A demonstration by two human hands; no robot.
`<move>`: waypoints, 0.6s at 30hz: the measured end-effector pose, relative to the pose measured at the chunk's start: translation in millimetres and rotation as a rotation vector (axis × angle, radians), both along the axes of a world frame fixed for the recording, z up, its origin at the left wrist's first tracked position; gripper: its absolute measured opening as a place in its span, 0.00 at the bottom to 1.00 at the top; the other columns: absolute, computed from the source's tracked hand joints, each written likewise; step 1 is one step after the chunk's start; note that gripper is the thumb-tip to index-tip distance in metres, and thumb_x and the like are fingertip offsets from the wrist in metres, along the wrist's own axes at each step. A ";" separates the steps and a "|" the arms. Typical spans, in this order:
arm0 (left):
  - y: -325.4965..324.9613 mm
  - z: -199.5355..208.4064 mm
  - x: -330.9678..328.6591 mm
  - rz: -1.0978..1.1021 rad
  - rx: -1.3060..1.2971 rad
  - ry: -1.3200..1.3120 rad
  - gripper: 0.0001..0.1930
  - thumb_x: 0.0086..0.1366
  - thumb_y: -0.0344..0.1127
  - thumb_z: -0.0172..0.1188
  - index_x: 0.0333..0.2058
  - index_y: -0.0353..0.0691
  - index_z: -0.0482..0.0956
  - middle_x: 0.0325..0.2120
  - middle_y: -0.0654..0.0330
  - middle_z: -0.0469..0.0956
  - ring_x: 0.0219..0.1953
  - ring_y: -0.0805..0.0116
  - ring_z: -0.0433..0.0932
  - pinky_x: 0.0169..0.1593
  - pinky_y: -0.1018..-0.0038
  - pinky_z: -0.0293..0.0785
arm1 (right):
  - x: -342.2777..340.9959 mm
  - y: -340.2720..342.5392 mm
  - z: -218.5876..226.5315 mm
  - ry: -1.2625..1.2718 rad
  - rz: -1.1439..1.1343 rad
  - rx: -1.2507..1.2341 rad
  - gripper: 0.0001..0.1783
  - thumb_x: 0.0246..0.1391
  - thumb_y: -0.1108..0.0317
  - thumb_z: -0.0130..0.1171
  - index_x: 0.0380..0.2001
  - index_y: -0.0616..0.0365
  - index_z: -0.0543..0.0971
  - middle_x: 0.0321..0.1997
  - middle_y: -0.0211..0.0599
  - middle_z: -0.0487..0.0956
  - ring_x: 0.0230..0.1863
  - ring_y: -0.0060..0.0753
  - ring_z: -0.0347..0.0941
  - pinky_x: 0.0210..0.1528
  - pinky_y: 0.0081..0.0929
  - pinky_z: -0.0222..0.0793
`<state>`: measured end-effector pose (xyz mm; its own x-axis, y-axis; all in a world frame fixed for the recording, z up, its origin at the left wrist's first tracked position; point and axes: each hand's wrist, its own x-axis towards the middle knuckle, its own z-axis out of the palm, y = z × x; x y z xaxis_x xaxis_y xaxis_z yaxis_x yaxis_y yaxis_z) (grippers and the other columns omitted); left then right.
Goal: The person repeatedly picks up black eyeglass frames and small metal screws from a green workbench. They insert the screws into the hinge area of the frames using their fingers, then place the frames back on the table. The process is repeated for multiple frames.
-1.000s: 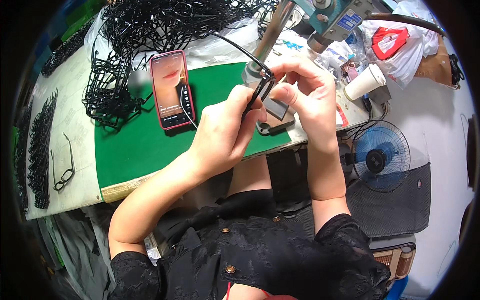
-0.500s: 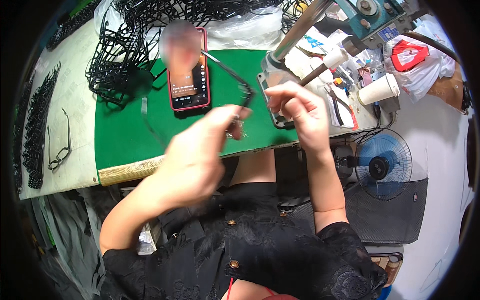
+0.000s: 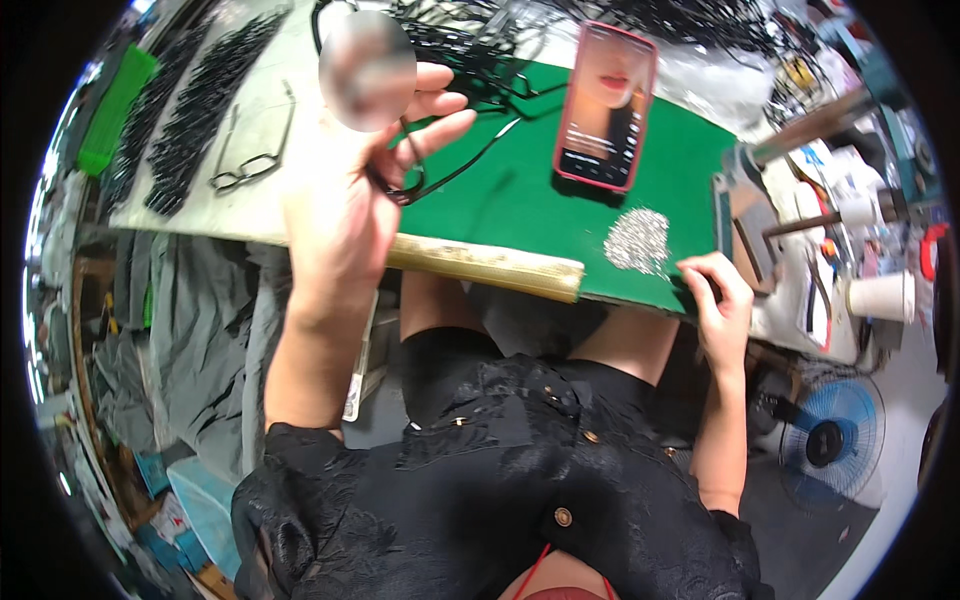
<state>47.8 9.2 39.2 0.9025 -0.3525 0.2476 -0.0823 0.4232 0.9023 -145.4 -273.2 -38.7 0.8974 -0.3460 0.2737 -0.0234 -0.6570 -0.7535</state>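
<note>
My left hand (image 3: 345, 195) is raised over the left part of the table, gripping a dark eyeglass frame (image 3: 408, 190). One temple of the frame points up to the right over the green mat (image 3: 480, 215). Blurring covers the space above these fingers. At the mat's front edge my right hand (image 3: 722, 310) has its thumb and forefinger pinched together. Whatever they may hold is too small to make out. Just left of those fingertips lies a pile of tiny silver metal pieces (image 3: 638, 242).
A phone in a red case (image 3: 607, 105) lies beyond the pile. Heaped black frames (image 3: 450, 45) fill the back; a single pair of glasses (image 3: 245, 172) and rows of black parts (image 3: 205, 110) lie left. Rightward are a metal press (image 3: 750, 215), a white cup (image 3: 880, 297) and a fan (image 3: 825, 443).
The view has swung left. My left hand has carried the eyeglass frame left, away from my right hand, which has lowered to the mat's edge beside the silver pieces.
</note>
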 end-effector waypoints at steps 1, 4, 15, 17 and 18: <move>6.0 1.5 -0.1 0.022 -0.043 0.051 0.23 0.66 0.25 0.41 0.61 0.31 0.57 0.46 0.44 0.73 0.46 0.55 0.76 0.52 0.62 0.77 | 0.4 2.8 1.3 0.012 -0.004 0.031 0.02 0.52 0.79 0.57 0.30 0.67 0.78 0.27 0.36 0.77 0.30 0.25 0.72 0.35 0.20 0.67; 31.2 -4.6 -3.8 0.027 -0.255 0.095 0.27 0.60 0.20 0.43 0.60 0.32 0.59 0.44 0.49 0.72 0.45 0.59 0.73 0.52 0.65 0.75 | -2.5 0.6 -4.0 -0.002 0.006 0.039 0.02 0.53 0.79 0.57 0.29 0.68 0.78 0.27 0.35 0.76 0.30 0.25 0.71 0.35 0.20 0.65; 225.2 -52.9 36.9 0.415 -0.319 0.046 0.14 0.72 0.43 0.47 0.45 0.38 0.70 0.25 0.65 0.63 0.28 0.73 0.62 0.30 0.78 0.65 | 0.1 7.2 -5.2 -0.024 0.010 -0.038 0.02 0.53 0.78 0.57 0.29 0.67 0.78 0.27 0.37 0.76 0.31 0.28 0.72 0.36 0.22 0.66; 221.5 -74.2 58.9 0.522 -0.356 0.006 0.13 0.72 0.42 0.48 0.44 0.38 0.71 0.28 0.63 0.68 0.30 0.72 0.67 0.34 0.76 0.68 | 0.3 7.0 -5.6 -0.026 0.013 -0.059 0.02 0.53 0.78 0.57 0.29 0.66 0.78 0.27 0.37 0.76 0.31 0.28 0.72 0.36 0.22 0.66; 213.3 -79.6 69.8 0.655 -0.344 0.040 0.13 0.71 0.42 0.50 0.43 0.38 0.72 0.30 0.62 0.71 0.32 0.71 0.69 0.37 0.74 0.69 | -0.1 7.0 -5.8 -0.028 0.007 -0.063 0.02 0.53 0.78 0.57 0.29 0.66 0.78 0.27 0.37 0.76 0.31 0.28 0.72 0.36 0.22 0.66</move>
